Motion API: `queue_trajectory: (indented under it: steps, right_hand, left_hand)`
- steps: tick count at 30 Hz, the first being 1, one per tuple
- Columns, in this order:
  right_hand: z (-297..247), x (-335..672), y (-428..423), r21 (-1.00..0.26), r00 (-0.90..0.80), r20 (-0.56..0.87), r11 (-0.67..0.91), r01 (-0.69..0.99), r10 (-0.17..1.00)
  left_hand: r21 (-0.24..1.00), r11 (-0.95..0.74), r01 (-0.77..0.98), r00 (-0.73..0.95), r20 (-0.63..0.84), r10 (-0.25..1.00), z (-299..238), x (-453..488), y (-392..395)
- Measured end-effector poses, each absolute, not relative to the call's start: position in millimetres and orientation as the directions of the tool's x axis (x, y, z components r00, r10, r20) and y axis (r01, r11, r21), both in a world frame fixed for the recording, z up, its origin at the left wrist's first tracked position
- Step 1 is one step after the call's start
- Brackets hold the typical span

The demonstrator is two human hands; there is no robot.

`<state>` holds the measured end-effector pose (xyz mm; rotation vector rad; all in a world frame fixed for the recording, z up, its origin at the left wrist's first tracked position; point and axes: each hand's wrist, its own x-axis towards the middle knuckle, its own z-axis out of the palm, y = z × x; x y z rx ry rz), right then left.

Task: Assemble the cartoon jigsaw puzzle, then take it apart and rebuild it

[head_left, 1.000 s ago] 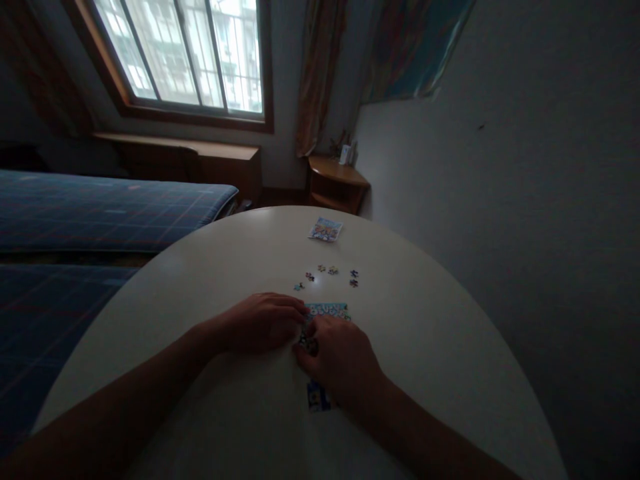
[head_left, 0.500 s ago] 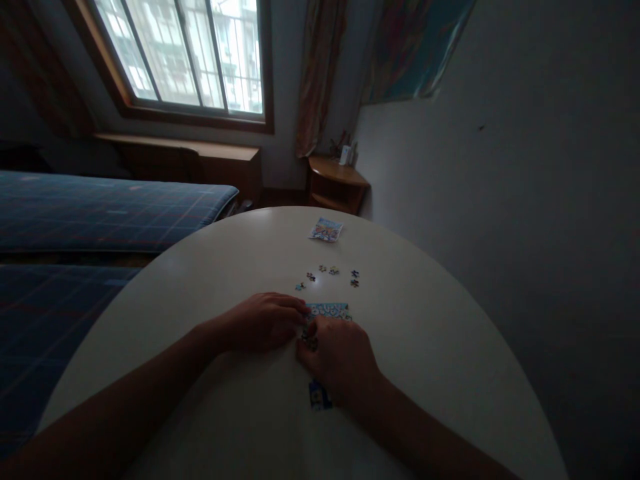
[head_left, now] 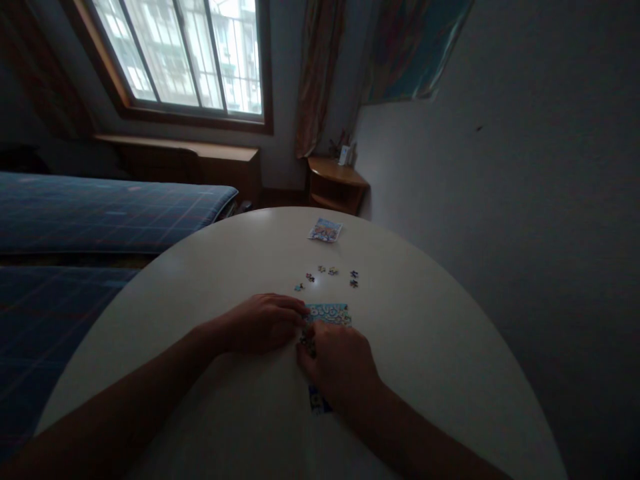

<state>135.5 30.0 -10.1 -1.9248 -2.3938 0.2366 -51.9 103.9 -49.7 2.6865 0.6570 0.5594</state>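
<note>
Working a partly joined puzzle (head_left: 325, 312) at lower centre of frame — left hand (head_left: 265, 323) against left edge, right hand (head_left: 343, 357) curled over it, cannot tell any pinch — with six loose pieces (head_left: 354, 283) apparently left to fit, mid-frame.

Bench (head_left: 450, 347), right: open room from the right hand (head_left: 343, 357) to the rim.
Puzzle (head_left: 327, 313): left hand (head_left: 263, 323) blocks its left edge; right hand covers its middle.
Far side: loose pieces (head_left: 333, 271) in the way, card (head_left: 325, 230) beyond, passable gap between.
</note>
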Motion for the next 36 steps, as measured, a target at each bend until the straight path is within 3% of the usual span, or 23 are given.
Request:
queue_trajectory:
  steps: [12,28,33,36]
  right_hand:
    - [-17.7,137.1,36.3,-0.180,-0.199,-0.002,0.195,0.964,0.980]
    - [-14.1,135.6,35.8,-0.213,-0.199,-0.051,0.184,0.960,0.979]
    - [-8.1,151.2,41.0,-0.349,-0.258,0.006,0.244,0.905,0.966]
    - [-6.7,166.7,45.4,-0.426,-0.429,0.041,0.404,0.810,0.903]
  left_hand:
    - [0.381,-0.839,0.389,0.815,0.281,0.506,-48.8,-52.0,103.6]
    - [0.402,-0.835,0.377,0.812,0.290,0.506,-50.2,-53.2,104.0]
    - [0.405,-0.841,0.359,0.818,0.297,0.492,-47.7,-51.8,102.6]
    - [0.396,-0.845,0.359,0.814,0.310,0.492,-45.8,-50.9,101.0]
